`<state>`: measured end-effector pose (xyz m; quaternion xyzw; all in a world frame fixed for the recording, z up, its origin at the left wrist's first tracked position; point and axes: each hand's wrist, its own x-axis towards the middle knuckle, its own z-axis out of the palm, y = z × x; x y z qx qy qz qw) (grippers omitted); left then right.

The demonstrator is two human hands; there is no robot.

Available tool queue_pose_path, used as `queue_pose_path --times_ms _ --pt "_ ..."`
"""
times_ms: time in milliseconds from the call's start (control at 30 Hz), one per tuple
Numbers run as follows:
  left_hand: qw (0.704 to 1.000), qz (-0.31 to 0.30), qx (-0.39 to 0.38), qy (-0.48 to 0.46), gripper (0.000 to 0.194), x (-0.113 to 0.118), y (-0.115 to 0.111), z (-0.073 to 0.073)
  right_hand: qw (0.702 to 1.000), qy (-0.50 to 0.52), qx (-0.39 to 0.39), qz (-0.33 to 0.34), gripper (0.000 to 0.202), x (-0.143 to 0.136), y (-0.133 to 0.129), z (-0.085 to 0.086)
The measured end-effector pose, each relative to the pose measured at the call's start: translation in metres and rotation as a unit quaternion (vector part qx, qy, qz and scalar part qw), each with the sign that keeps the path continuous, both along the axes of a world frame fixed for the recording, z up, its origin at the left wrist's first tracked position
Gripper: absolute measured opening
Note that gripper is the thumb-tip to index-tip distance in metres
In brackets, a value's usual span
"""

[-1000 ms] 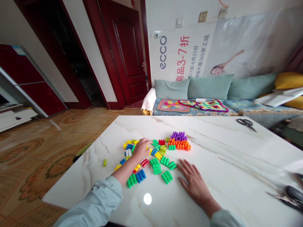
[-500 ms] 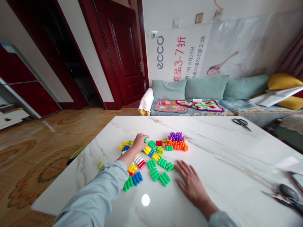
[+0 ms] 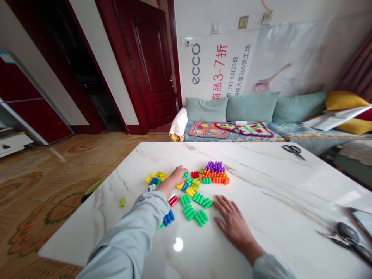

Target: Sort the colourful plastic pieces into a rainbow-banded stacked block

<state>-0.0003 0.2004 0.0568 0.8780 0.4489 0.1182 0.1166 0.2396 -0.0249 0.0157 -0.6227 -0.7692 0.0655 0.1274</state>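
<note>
My left hand [image 3: 177, 176] reaches over the far side of the spread of small plastic pegs, its fingers closed at a green peg [image 3: 185, 175]. The fingertips hide part of that peg and its green neighbours. My right hand [image 3: 234, 222] lies flat on the table, fingers spread, holding nothing. Just left of it are several green pegs [image 3: 201, 218] in short rows. Red pegs [image 3: 195, 174] and yellow pegs [image 3: 190, 192] lie close to my left hand. Blue pegs [image 3: 168, 218] show beside my left sleeve, which covers others.
Purple pegs [image 3: 215, 167] and orange pegs [image 3: 220, 178] stand upright in a block on the white marbled table [image 3: 279, 240]. A lone lime peg [image 3: 123, 202] lies at the left. Scissors [image 3: 294, 150] rest at the far right; a phone [image 3: 362, 221] and keys [image 3: 348, 231] are nearer.
My left hand has moved right with the green peg, to the green row beside the red pegs. My right hand stays flat in place. The view has shifted slightly.
</note>
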Motion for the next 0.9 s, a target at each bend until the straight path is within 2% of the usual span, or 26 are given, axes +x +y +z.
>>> queue_pose_path --times_ms 100,167,233,300,367,433,533,633,800,900 --pt "0.998 0.029 0.026 -0.04 0.031 -0.005 -0.012 0.005 1.0 0.003 0.003 0.003 0.055 0.0 0.0 0.001" --pt "0.995 0.047 0.051 -0.076 0.031 -0.009 -0.028 0.012 1.0 0.005 0.007 0.004 0.054 0.0 0.0 0.0" --pt "0.989 0.059 0.076 -0.113 0.033 -0.017 -0.054 0.018 1.0 0.007 0.01 0.003 0.054 0.0 0.0 0.0" --pt "0.983 0.062 0.096 -0.146 0.034 -0.026 -0.09 0.018 1.0 0.009 0.014 0.003 0.054 0.0 0.0 -0.001" --pt "0.971 0.045 0.113 -0.205 0.034 -0.037 -0.132 0.007 1.0 0.011 0.016 0.002 0.054 -0.001 0.0 -0.001" --pt "0.965 0.03 0.1 -0.24 0.033 -0.046 -0.171 -0.01 1.0 0.008 0.014 0.001 0.054 -0.001 0.0 0.0" --pt "0.97 0.019 0.054 -0.235 0.035 -0.05 -0.209 -0.035 1.0 0.002 0.012 -0.001 0.054 -0.001 0.0 0.001" --pt "0.971 0.028 0.037 -0.232 0.038 -0.045 -0.216 -0.045 1.0 -0.001 0.018 0.0 0.053 -0.002 -0.001 0.002" --pt "0.97 0.037 0.06 -0.231 0.057 -0.034 -0.194 -0.047 0.999 -0.003 0.034 0.001 0.052 -0.002 -0.001 0.0" --pt "0.964 0.047 0.083 -0.249 0.069 -0.034 -0.182 -0.054 0.999 -0.005 0.042 0.003 0.052 -0.001 -0.001 -0.002"
